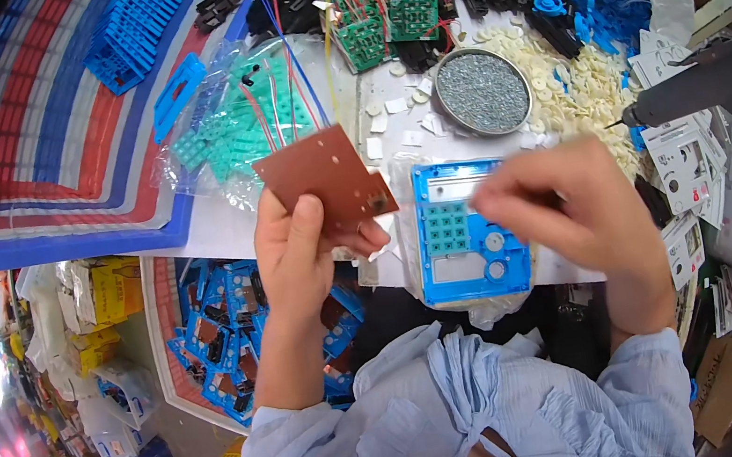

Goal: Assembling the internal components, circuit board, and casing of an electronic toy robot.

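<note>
A brown circuit board [321,178] is in my left hand [298,248], thumb on its face and fingers behind. Thin red, white and blue wires [292,79] rise from behind its upper edge. My right hand [571,207], blurred by motion, is curled with thumb and fingertips together; anything in the pinch is too unclear to make out. It hovers over the right side of a blue plastic housing [434,284] on the table in front of me. A teal rubber keypad [447,228] sits inside the housing, beside round white pieces.
A round tin of small metal screws [483,90] stands beyond the housing, next to cream-coloured discs [587,91]. Green circuit boards [383,27] pile up behind. At right is an electric screwdriver [695,85]. A bag of teal keypads [227,121] lies left; a bin of blue units [230,334] stands below.
</note>
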The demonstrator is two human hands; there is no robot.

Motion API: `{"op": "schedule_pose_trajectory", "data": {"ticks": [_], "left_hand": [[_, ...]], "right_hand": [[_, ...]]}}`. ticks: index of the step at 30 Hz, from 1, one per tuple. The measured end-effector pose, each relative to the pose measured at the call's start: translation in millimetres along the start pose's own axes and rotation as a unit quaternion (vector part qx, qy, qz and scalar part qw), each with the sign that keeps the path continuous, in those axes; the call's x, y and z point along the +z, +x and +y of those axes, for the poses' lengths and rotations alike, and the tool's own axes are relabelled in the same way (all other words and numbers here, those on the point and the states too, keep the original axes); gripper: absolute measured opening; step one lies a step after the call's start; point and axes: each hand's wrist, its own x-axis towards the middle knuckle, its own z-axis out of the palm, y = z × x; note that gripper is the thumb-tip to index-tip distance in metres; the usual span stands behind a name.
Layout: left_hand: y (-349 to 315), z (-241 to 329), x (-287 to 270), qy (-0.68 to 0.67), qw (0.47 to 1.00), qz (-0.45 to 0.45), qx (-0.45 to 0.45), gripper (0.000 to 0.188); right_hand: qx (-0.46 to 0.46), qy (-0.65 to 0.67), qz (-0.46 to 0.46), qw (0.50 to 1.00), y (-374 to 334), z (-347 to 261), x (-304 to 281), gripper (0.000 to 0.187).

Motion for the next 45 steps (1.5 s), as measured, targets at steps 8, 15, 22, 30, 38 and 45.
{"op": "schedule_pose_trajectory", "data": {"ticks": [8,15,22,30,38,45], "left_hand": [[-39,14,36,0.260,0.917,-0.255,-0.165,0.023],[-52,-15,58,0.369,0.828,-0.386,-0.170,0.032],[-96,-36,36,-0.168,0.899,-0.131,-0.384,0.073],[-101,-30,35,-0.055,0.927,-0.110,-0.355,0.080],[-78,-18,25,0.278,0.889,-0.286,-0.224,0.075],[-70,-9,24,0.330,0.876,-0.276,-0.217,0.063]], "right_hand": [[-0.003,-0.103,-0.013,0.995,-106,5,-45,0.080],[0.095,0.234,-0.065,0.966,-95,39,39,0.043],[0.178,0.229,-0.039,0.956,-39,82,49,0.031],[0.137,0.117,-0.099,0.979,4,104,56,0.036],[0.175,0.037,-0.162,0.970,15,93,50,0.029],[0.121,-0.057,-0.097,0.986,11,97,63,0.030]]}}
